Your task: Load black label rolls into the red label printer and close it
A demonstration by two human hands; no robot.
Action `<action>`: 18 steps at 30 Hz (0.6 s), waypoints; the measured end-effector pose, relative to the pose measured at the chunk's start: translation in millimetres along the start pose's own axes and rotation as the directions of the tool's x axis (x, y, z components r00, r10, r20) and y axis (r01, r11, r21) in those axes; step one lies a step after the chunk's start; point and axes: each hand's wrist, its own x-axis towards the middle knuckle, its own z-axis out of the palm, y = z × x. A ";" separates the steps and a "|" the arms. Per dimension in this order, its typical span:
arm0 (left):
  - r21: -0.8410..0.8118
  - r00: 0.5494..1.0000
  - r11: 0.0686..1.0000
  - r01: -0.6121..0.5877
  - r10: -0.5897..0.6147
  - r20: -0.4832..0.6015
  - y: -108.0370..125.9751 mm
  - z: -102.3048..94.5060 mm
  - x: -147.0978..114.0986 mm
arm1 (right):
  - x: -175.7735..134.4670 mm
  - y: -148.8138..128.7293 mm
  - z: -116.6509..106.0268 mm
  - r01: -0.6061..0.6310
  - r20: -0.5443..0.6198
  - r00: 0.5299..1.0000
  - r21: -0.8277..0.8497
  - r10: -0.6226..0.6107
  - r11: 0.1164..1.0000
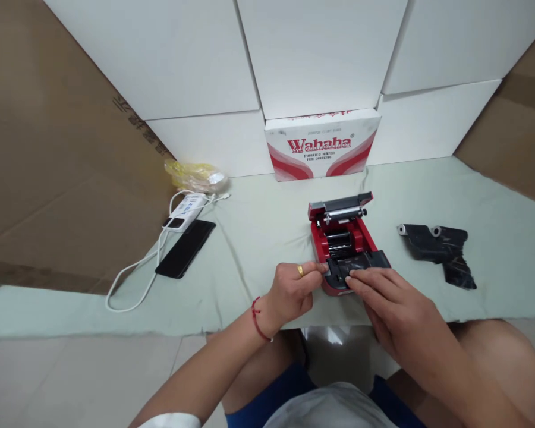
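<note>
You've got left hand fingers clenched at the red machine, right hand fingers laid flat on its black film, probably to steady it.

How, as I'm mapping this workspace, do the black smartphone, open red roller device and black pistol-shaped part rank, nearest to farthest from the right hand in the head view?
1. Open red roller device: touched by the right hand.
2. Black pistol-shaped part: to the hand's right.
3. Black smartphone: well to the left.
</note>
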 end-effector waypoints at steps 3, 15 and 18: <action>-0.119 0.997 0.992 0.043 -0.049 -0.052 7.2 -4.1 -7.1 | 30.7 16.4 -11.6 -0.106 0.145 0.984 -0.005 0.106 0.994; 0.305 0.855 0.808 0.504 -0.416 -0.310 14.6 -23.9 -92.4 | 145.7 27.1 22.1 -0.211 0.562 0.695 -0.437 0.448 0.874; 0.284 0.870 0.830 0.481 -0.410 -0.275 5.8 -26.6 -100.6 | 134.8 27.0 23.4 -0.235 0.523 0.708 -0.458 0.474 0.857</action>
